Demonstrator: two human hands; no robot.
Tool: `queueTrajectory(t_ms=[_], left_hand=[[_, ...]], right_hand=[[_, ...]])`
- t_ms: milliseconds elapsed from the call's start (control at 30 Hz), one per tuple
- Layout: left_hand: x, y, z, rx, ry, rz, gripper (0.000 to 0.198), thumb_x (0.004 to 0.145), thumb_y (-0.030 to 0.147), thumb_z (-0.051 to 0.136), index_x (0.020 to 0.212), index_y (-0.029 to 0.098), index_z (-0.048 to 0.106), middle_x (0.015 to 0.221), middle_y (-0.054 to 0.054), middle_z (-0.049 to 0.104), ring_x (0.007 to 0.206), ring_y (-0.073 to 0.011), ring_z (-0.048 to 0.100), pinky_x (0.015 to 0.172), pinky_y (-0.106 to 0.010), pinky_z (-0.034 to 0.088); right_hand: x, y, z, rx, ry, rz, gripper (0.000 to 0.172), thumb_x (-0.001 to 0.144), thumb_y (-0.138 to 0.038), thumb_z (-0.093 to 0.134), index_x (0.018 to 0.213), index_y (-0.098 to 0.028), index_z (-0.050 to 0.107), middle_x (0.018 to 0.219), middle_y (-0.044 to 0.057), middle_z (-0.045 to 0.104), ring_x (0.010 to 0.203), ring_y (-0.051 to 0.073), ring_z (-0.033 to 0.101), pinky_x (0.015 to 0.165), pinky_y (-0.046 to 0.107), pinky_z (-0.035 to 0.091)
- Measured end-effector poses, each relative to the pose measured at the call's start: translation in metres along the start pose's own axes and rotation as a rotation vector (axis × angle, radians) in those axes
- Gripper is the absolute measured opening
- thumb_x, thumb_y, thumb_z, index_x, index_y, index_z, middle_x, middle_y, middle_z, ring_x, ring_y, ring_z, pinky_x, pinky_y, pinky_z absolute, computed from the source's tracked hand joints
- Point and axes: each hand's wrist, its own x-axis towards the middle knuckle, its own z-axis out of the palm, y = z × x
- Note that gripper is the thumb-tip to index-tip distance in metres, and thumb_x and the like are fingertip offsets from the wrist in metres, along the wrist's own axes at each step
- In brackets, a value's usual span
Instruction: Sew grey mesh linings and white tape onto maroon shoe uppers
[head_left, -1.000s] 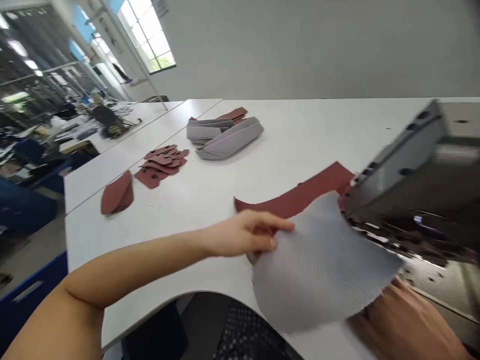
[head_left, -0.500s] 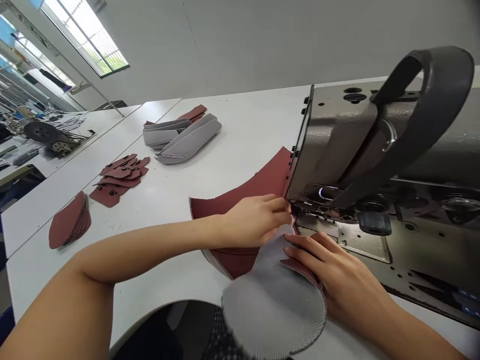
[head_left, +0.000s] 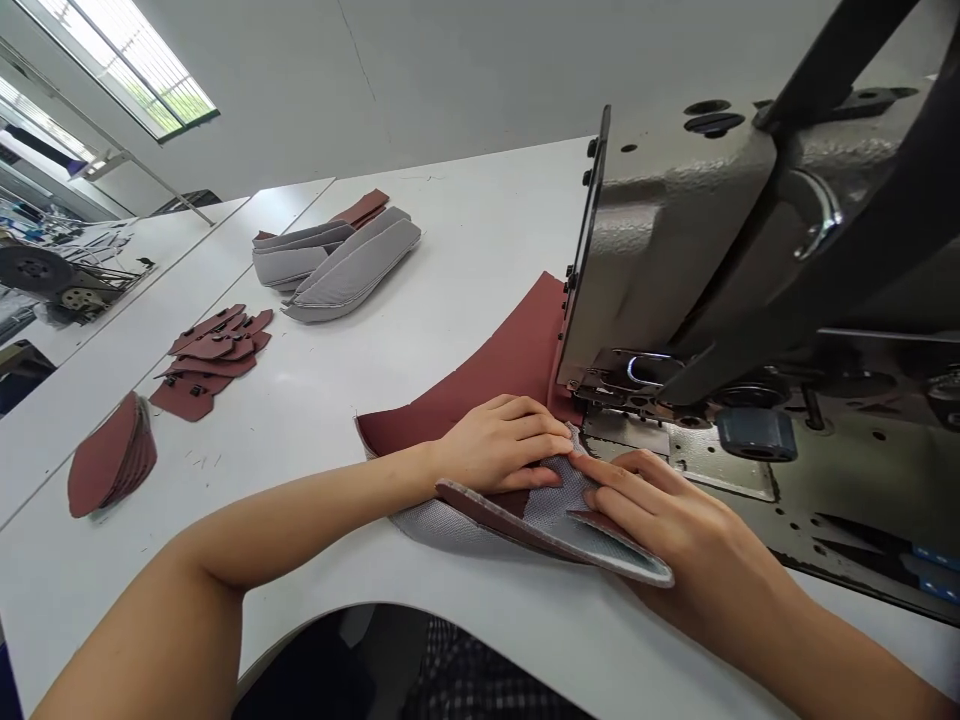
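Observation:
A maroon fabric piece [head_left: 480,375] with grey mesh backing lies at the sewing machine [head_left: 675,260], its far end against the machine head. My left hand [head_left: 506,445] holds it down beside the needle area, fingers together and bent over the cloth, thumb tucked below them. From the other side my right hand [head_left: 667,510] grips the grey mesh part [head_left: 559,495], fingers on top and thumb hidden. The near flap [head_left: 555,540] of this part stands folded up, its edge towards me. The needle is hidden behind the machine head.
Grey curved pieces [head_left: 352,265] lie stacked at the back of the table [head_left: 300,450]. On the left are a pile of maroon pieces [head_left: 217,355] and a stack of rounded ones [head_left: 112,455]. Scissors [head_left: 892,560] with blue handles rest on the machine bed at right.
The grey mesh flap that hung towards me has folded up edge-on. My left hand has flattened onto the cloth; my right hand stays at the mesh. The view has shifted a little.

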Motion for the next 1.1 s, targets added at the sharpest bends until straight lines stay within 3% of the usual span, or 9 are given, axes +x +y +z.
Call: queueTrajectory(t_ms=[167,333,533,767,967,1100], left_hand=[[-0.002,0.001,0.003,0.002,0.055,-0.005,0.044,0.102,0.050,0.050,0.122,0.014,0.065,0.122,-0.007,0.073,0.114,-0.0188,0.061,0.099,-0.034,0.052],[0.002,0.002,-0.001,-0.019,0.006,-0.030,0.042,0.103,0.049,0.050,0.120,0.015,0.066,0.123,-0.008,0.073,0.112,-0.0198,0.063,0.099,-0.033,0.053],[0.005,-0.011,-0.016,0.062,-0.071,0.163,0.026,0.102,0.024,0.047,0.114,0.018,0.069,0.134,-0.003,0.069,0.131,-0.0233,0.057,0.113,-0.041,0.047],[0.001,-0.018,-0.011,0.022,-0.052,0.125,0.032,0.104,0.039,0.048,0.120,0.020,0.069,0.135,-0.004,0.069,0.137,-0.0205,0.056,0.126,-0.044,0.034],[0.001,-0.022,-0.005,-0.054,-0.042,0.106,0.034,0.103,0.042,0.051,0.119,0.020,0.071,0.129,-0.006,0.071,0.134,-0.0213,0.058,0.118,-0.038,0.046],[0.002,-0.023,-0.004,-0.061,-0.020,0.147,0.035,0.103,0.040,0.050,0.119,0.017,0.070,0.127,-0.008,0.072,0.135,-0.0237,0.057,0.120,-0.040,0.045]], right_hand=[[0.010,0.001,-0.006,-0.024,-0.041,-0.034,0.026,0.092,-0.007,0.040,0.078,-0.020,0.058,0.117,0.010,0.071,0.086,0.022,0.056,0.068,0.033,0.059],[0.016,0.003,-0.009,-0.078,-0.039,-0.066,0.026,0.086,-0.001,0.042,0.079,-0.018,0.060,0.110,0.010,0.073,0.083,0.021,0.055,0.063,0.028,0.058],[0.012,0.004,-0.005,-0.132,-0.050,-0.076,0.027,0.096,-0.006,0.043,0.077,-0.016,0.060,0.106,0.012,0.072,0.084,0.021,0.055,0.066,0.028,0.057],[0.010,0.002,-0.003,-0.171,-0.005,-0.064,0.027,0.094,-0.002,0.045,0.075,-0.015,0.058,0.106,0.014,0.072,0.084,0.021,0.057,0.072,0.030,0.057],[0.010,0.000,-0.002,-0.196,-0.018,-0.031,0.025,0.093,-0.003,0.045,0.076,-0.015,0.059,0.113,0.015,0.072,0.086,0.022,0.057,0.065,0.030,0.054],[0.010,0.001,-0.004,-0.189,-0.007,-0.051,0.027,0.095,-0.004,0.043,0.080,-0.015,0.064,0.115,0.015,0.071,0.085,0.022,0.057,0.067,0.030,0.053]])
